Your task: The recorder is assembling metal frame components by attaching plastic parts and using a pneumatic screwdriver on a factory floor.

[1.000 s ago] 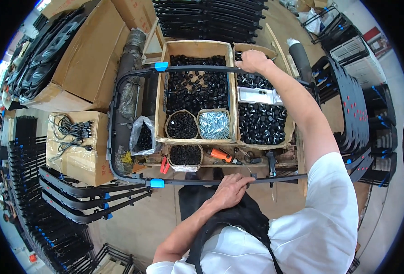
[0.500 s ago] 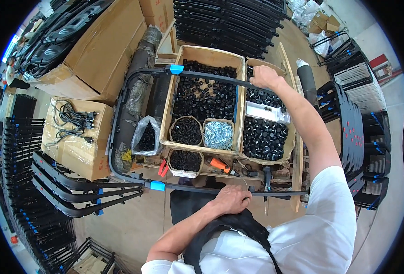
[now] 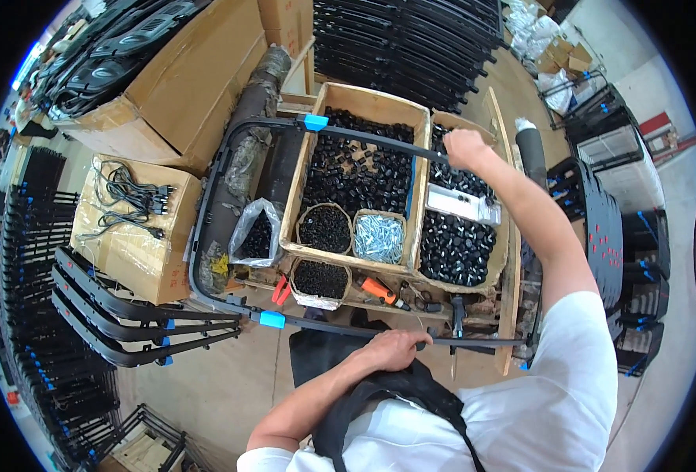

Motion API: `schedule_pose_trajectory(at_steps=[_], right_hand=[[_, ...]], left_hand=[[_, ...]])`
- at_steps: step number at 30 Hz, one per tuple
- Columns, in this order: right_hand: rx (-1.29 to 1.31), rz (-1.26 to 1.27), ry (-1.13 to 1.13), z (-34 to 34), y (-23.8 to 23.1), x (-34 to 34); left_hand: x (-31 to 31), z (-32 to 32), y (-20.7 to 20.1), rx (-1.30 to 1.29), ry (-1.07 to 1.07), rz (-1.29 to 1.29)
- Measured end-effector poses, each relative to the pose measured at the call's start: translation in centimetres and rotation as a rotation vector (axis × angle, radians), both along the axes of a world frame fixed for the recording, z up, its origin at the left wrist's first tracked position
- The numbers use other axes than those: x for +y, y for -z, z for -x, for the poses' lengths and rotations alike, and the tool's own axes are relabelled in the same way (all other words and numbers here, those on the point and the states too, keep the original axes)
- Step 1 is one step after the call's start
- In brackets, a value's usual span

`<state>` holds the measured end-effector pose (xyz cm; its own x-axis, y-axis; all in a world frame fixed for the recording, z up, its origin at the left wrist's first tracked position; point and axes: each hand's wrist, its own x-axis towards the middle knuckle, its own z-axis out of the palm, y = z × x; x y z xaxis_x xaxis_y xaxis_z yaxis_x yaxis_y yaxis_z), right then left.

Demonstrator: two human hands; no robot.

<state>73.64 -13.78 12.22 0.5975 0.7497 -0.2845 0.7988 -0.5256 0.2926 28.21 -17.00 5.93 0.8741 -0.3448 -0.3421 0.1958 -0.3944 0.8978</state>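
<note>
Both hands grip a black curved metal frame (image 3: pixel 230 197) lying over the wooden crate of black plastic caps (image 3: pixel 357 169): left hand (image 3: pixel 395 350) closed round its near bar, right hand (image 3: pixel 464 147) round its far bar.

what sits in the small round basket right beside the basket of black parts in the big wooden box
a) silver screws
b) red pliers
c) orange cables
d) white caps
a: the small basket in the wooden box is filled with shiny silver screws, right next to the round basket of black parts.
</note>
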Motion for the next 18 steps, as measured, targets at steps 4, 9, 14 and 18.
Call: schedule_pose_trajectory(at_steps=[4,9,14,18], right_hand=[[-0.107,-0.122,-0.060,-1.2,-0.1,0.1],[-0.144,-0.047,0.009,-2.1,0.2,0.5],[-0.123,0.373,-0.023,-2.3,1.2,0.0],[-0.030,0.365,-0.052,-0.2,0.5,1.4]], left_hand=[[0.1,-0.8,-1.1,-0.021,-0.045,-0.044],[-0.4,-0.3,0.5,-0.096,-0.080,-0.094],[-0.2,-0.1,0.2,-0.043,-0.214,0.050],[1.3,-0.1,-0.9,0.183,-0.128,0.098]])
